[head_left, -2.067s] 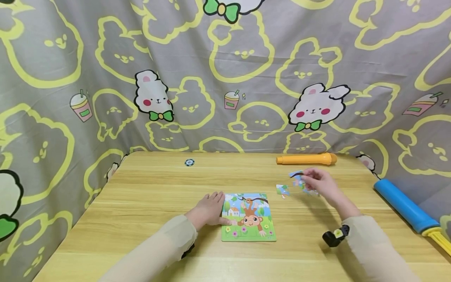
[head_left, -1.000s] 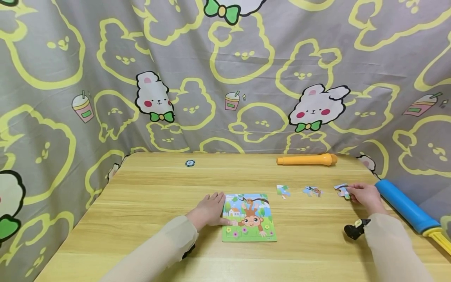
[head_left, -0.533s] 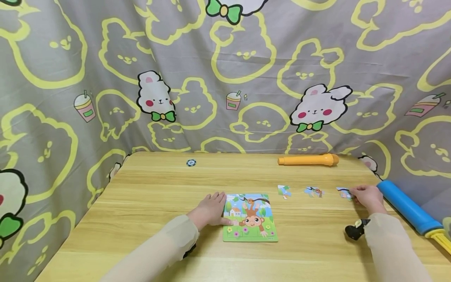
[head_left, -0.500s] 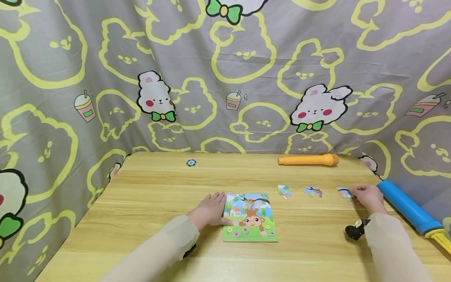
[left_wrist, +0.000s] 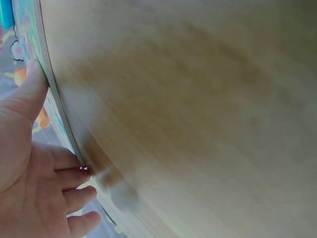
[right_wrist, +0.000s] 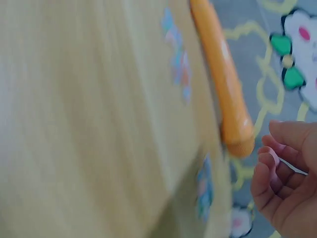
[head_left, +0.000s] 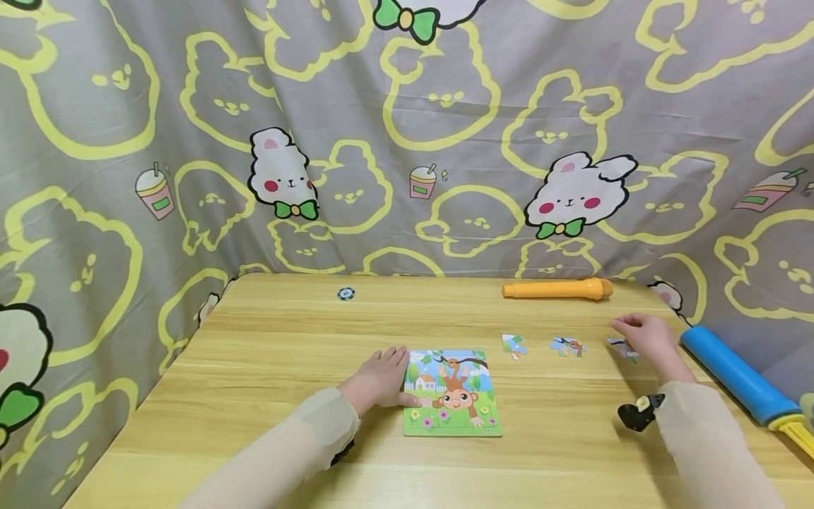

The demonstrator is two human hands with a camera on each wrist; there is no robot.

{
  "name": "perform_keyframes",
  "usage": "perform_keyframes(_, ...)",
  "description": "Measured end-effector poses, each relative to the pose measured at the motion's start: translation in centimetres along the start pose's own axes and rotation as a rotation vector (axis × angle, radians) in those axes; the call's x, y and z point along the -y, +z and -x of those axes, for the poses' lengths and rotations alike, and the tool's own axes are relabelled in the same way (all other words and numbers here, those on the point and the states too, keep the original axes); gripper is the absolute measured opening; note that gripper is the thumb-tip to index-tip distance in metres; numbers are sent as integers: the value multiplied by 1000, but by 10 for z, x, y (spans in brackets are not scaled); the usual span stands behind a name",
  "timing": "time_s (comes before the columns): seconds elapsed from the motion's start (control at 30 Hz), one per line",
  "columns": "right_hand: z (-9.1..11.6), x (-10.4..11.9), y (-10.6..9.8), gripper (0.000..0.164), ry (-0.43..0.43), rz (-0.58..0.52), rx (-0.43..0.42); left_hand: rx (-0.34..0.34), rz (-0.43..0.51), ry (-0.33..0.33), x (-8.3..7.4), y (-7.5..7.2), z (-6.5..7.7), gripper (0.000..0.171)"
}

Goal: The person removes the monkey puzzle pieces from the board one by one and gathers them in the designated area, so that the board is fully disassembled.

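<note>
In the head view, a square monkey jigsaw puzzle (head_left: 453, 417) lies on the wooden table. My left hand (head_left: 376, 378) rests at its left edge, thumb on the picture and fingers stretched along the side. Three loose puzzle pieces lie in a row to the right: a left piece (head_left: 513, 346), a middle piece (head_left: 568, 346) and a right piece (head_left: 617, 344). My right hand (head_left: 650, 341) hovers above the right piece, partly covering it. Its fingers are loosely bent, and the right wrist view shows nothing held in that hand (right_wrist: 292, 178).
An orange toy microphone (head_left: 556, 288) lies along the table's back edge. Further left sits a round dark chip (head_left: 346, 293). A blue tube with a yellow end (head_left: 738, 375) lies along the right side. Patterned curtains (head_left: 356, 127) hang behind the table.
My right hand carried a puzzle piece rightward, set it down at the row's right end, let go and rose slightly away. The left hand has stayed at the puzzle's edge.
</note>
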State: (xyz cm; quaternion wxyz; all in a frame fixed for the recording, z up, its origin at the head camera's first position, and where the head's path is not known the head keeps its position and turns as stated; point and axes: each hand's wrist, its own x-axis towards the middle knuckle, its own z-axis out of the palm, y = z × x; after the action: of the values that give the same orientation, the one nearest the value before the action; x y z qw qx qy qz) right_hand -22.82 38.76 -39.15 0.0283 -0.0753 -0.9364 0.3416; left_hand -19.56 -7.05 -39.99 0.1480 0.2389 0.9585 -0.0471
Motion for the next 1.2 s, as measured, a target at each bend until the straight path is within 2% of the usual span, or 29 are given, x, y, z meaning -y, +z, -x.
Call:
perform_keyframes(0.13,-3,21,11,51,-36,-77,-32,-3,-6,5,1,1,0,92)
perform_keyframes(0.23,2,46,20,44,-116,-91,-41,-10,-3,10,1,1,0,92)
perform_keyframes(0.37,15,83,32,39,-243,-63,-4,-14,1,13,1,0,0,91)
perform_keyframes(0.47,22,102,46,33,-303,-81,36,-14,-8,14,1,0,1,91)
perform_keyframes(0.7,36,134,87,21,-406,-148,149,-19,-16,23,2,0,0,91)
perform_keyframes(1.0,58,156,142,19,-585,-151,357,-25,-17,32,2,0,0,92)
perform_keyframes(1.2,68,166,169,23,-622,-162,494,-32,-1,29,3,1,-1,93)
